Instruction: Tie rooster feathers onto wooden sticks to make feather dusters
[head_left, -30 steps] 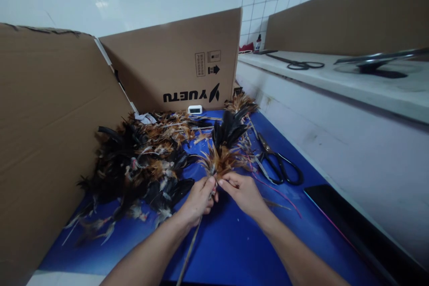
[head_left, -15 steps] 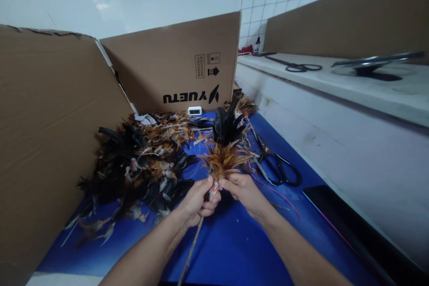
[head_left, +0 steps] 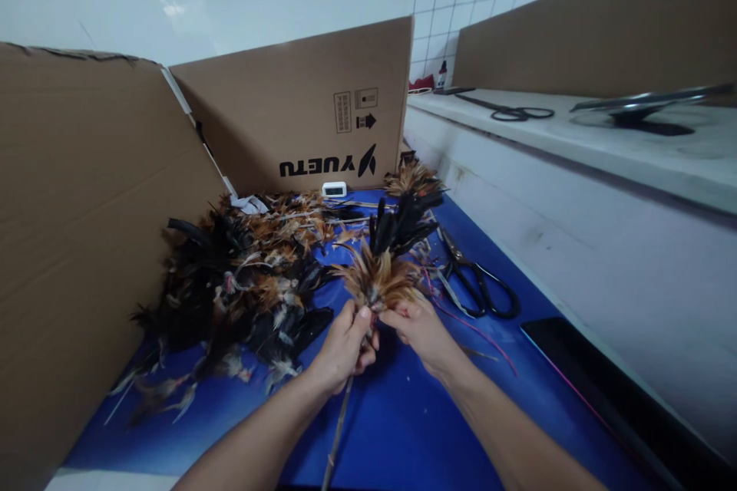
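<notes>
My left hand [head_left: 344, 353] is closed round the neck of a feather duster [head_left: 377, 276], where the brown and black feathers meet its thin stick. The stick [head_left: 337, 433] runs down from under that fist towards me. My right hand [head_left: 423, 330] pinches at the base of the feathers, fingertips close to the left thumb; what lies in the pinch, perhaps a binding string, is too small to make out. Black-handled scissors [head_left: 482, 290] lie on the blue table [head_left: 397, 430] right of the duster.
Loose black and brown feathers [head_left: 230, 284] are heaped on the left. Cardboard panels [head_left: 311, 107] stand behind and at the left. A small white digital display [head_left: 334, 189] sits at the back. Pink string [head_left: 477, 334] and a dark phone-like slab [head_left: 576, 368] are at the right, below a white ledge [head_left: 633, 153].
The feather duster has turned in my hands: its black feathers now lean right and its brown feathers spread wider. The lower end of the stick has swung slightly right.
</notes>
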Tool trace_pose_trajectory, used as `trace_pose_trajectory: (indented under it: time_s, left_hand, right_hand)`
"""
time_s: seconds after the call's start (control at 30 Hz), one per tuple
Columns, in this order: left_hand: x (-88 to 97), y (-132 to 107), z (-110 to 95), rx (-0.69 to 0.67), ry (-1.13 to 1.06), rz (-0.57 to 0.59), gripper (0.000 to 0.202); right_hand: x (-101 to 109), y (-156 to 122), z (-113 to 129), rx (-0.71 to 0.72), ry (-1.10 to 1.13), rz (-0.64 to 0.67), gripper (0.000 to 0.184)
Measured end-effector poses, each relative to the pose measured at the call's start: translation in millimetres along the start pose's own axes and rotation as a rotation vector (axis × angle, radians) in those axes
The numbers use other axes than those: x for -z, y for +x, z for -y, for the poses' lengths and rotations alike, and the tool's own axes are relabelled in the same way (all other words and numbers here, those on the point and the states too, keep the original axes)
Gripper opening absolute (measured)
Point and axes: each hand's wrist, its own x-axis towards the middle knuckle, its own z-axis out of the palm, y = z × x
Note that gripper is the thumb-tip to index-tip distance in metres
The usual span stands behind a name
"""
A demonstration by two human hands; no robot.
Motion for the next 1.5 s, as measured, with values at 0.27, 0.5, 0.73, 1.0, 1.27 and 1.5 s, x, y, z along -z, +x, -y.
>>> trace_pose_trajectory:
  time_s: [0.27,0.5,0.73,1.0,1.27,1.5]
  left_hand:
    - [5.2,3,-2,0.047,-0.206,0.059,0.042]
    - [11.5,5,-1,0.201,-0.372,0.277,0.045]
    - [-0.7,0,-2,0.027,-0.206,0.056,0.043]
    - [-0.4,2,2,-0.138,-0.101,-0.094,0.035]
    - [2.5,0,-4,-0.046,-0.257,-0.021,0.031]
    - [7.6,3,-6,0.032,-0.391,0.119,0.028]
  right_hand:
    - [2,0,4,-0.062,0.052,0.079,0.037]
    - [3,-1,1,-0.129,0.178,0.149,0.037]
    - [0,-1,0,-0.098,0.203,0.079,0.04]
    - [0,-1,-4,-0.091,0.085,0.029,0.047]
    - [6,3,-4,-0.004,0.093,0.113,0.034]
    - [8,0,-1,-0.038,0.121,0.185,0.033]
